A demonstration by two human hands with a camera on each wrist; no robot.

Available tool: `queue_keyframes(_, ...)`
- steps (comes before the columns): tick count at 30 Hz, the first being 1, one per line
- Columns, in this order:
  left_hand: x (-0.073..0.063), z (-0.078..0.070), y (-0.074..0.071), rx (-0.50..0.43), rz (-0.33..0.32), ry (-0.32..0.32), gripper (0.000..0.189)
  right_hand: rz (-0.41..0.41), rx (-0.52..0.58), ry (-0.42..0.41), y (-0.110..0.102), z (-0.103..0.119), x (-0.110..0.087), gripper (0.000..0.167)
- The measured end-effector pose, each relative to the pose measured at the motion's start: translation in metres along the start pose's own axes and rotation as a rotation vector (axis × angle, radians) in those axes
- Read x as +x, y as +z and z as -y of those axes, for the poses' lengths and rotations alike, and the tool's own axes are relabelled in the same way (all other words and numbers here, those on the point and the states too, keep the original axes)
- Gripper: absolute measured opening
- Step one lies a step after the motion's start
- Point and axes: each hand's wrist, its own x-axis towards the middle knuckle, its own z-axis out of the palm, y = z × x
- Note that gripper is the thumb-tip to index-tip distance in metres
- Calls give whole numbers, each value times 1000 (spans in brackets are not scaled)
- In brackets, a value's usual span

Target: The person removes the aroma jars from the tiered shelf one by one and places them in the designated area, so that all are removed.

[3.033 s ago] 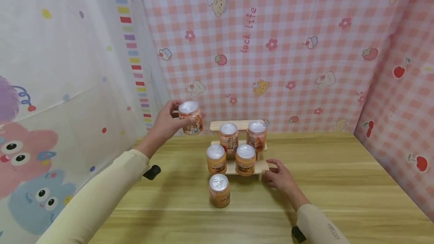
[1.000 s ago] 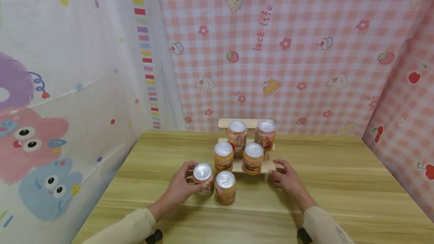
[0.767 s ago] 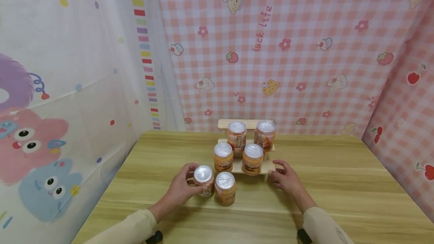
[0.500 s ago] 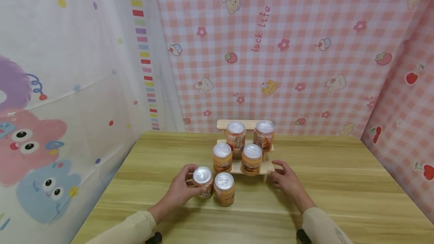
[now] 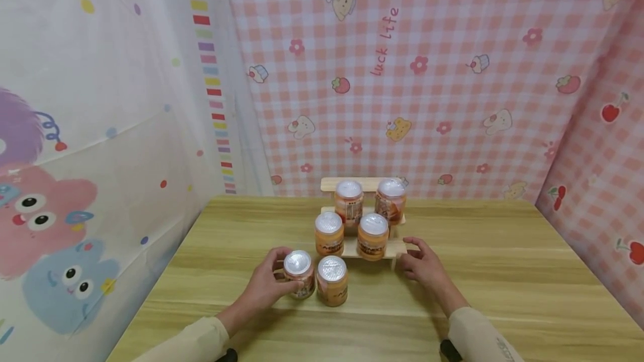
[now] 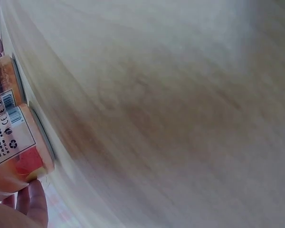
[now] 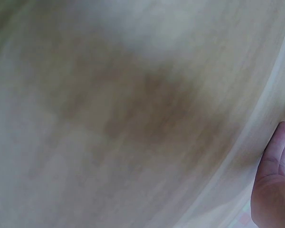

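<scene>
My left hand (image 5: 270, 280) grips an orange-labelled can (image 5: 299, 276) with a silver lid, upright on the table; its thumb lies across the front. Right beside it stands another orange can (image 5: 332, 282). In the left wrist view, the gripped can (image 6: 19, 147) shows a white label panel with a barcode, and fingers curl at its lower side. Behind them is a stepped wooden rack (image 5: 350, 248) with two cans on the lowest step and two on the middle step. My right hand (image 5: 425, 264) pinches the right end of the lowest step.
The rack's top step (image 5: 347, 184) carries no can. A wood-grain table (image 5: 493, 272) extends around the rack. Behind it hangs a pink checked cloth (image 5: 422, 99), with a white patterned curtain (image 5: 126, 127) on the left.
Three seconds ago my left hand held the can raised left of the rack; it has come down to the table beside the front can. Lately it shifts slightly left. My right hand stays at the rack.
</scene>
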Motion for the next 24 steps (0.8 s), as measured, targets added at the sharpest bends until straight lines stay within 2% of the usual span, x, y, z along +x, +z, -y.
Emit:
queue_keyframes(4, -2, 0, -1, 27, 11, 18, 68, 2, 9, -5, 0, 0, 1, 49)
queue_keyframes(11, 1, -5, -6, 26, 28, 3, 75, 23, 60, -5, -1, -4, 5, 51)
queue_keyframes(18, 12, -16, -15, 21, -30, 30, 67, 10, 35, -2, 0, -5, 4, 49)
queue_keyframes(24, 30, -27, -21, 41, -70, 62, 65, 19, 38, -1, 0, -3, 2, 52)
